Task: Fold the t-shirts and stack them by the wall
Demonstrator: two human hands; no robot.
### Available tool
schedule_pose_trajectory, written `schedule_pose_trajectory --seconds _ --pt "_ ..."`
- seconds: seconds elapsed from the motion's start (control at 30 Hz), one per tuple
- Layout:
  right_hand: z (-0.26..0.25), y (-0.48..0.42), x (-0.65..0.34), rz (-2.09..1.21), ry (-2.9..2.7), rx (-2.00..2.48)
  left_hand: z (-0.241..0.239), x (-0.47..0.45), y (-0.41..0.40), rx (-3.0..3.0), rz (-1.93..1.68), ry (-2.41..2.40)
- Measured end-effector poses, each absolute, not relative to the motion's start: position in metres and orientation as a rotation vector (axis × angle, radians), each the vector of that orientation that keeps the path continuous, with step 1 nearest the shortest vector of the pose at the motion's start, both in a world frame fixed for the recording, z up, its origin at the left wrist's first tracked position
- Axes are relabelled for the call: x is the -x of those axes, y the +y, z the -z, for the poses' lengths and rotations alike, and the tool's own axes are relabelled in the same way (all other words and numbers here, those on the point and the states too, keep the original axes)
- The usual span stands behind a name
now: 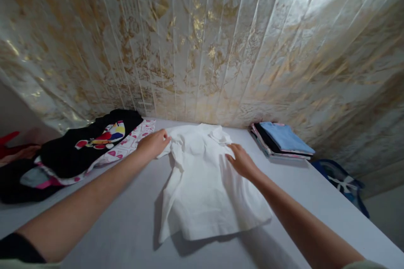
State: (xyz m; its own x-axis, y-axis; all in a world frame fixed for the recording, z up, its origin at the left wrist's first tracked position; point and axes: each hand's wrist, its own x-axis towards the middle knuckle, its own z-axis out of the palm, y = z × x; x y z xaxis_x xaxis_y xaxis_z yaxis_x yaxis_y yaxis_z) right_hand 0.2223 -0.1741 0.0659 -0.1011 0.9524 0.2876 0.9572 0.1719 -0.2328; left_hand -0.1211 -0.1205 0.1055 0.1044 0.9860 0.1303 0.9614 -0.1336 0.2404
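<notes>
A small white collared shirt (205, 185) lies spread on the grey table (126, 227), collar toward the wall. My left hand (153, 143) is closed on the shirt's left shoulder or sleeve edge. Fingers pointing toward the collar, my right hand (241, 160) rests on the shirt's right shoulder; its fingers look loosely together on the cloth.
A heap of unfolded clothes (85, 147) with a black printed garment on top lies at the left. A folded stack (282, 139) topped by a blue piece sits at the back right. A marbled panel wall (202, 42) runs behind. A blue bag (344, 183) hangs past the table's right edge.
</notes>
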Motion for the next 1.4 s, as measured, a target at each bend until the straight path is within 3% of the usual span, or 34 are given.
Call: schedule_pose_trajectory --seconds 0.13,0.57,0.8,1.0,1.13,1.3,1.4 --pt "-0.018 -0.198 -0.184 -0.019 -2.104 1.877 -0.065 0.111 -0.141 -2.088 -0.122 1.950" --pt "-0.011 -0.252 -0.158 -0.048 -2.218 2.021 -0.012 0.128 -0.088 -2.191 -0.460 2.196" --pt "-0.012 -0.277 -0.184 -0.143 -2.376 1.622 -0.015 0.147 -0.086 -2.099 -0.492 2.165" --pt "-0.021 -0.260 -0.253 0.129 -1.977 2.155 -0.014 0.122 -0.113 -2.119 -0.622 2.018" --pt "-0.029 -0.284 -0.256 -0.134 -2.076 2.187 -0.015 0.126 -0.117 -2.131 -0.664 1.908" --pt "-0.052 -0.314 -0.253 -0.510 -2.173 2.169 -0.038 0.148 -0.131 -2.209 -0.281 1.984" --pt "-0.073 -0.304 -0.243 -0.483 -2.185 2.170 -0.060 0.134 -0.134 -2.384 -0.237 2.160"
